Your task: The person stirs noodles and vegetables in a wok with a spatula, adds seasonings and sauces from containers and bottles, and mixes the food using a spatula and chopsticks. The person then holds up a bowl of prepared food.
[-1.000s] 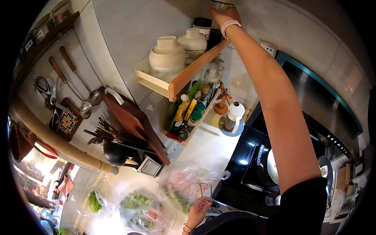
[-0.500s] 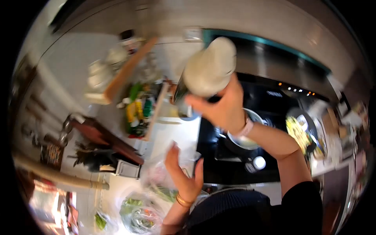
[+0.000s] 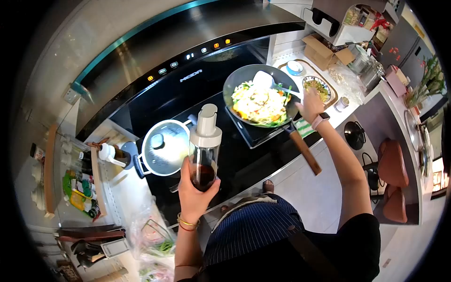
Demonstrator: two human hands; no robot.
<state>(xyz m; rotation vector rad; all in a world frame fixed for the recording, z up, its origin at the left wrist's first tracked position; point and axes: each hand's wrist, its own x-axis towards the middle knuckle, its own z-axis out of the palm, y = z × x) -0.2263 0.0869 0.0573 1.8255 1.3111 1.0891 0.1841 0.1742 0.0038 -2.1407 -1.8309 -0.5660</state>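
Note:
My left hand is wrapped round a clear bottle with a cream cap and dark liquid in its lower part, held upright over the front of the black hob. My right hand is at the handle end of a white spatula, fingers closed on it. The spatula's head rests on noodles with green and orange vegetables in a dark wok. The wok's wooden handle points toward me.
A lidded pot stands on the hob's left part. Left of it are a white-topped jug and a condiment rack. A tray with a bowl of food lies right of the wok. Plastic bags lie at lower left.
The view has swung right to the wok. My right hand took a bottle from the upper shelf; the bottle is now in my left hand, and my right hand has moved to the spatula.

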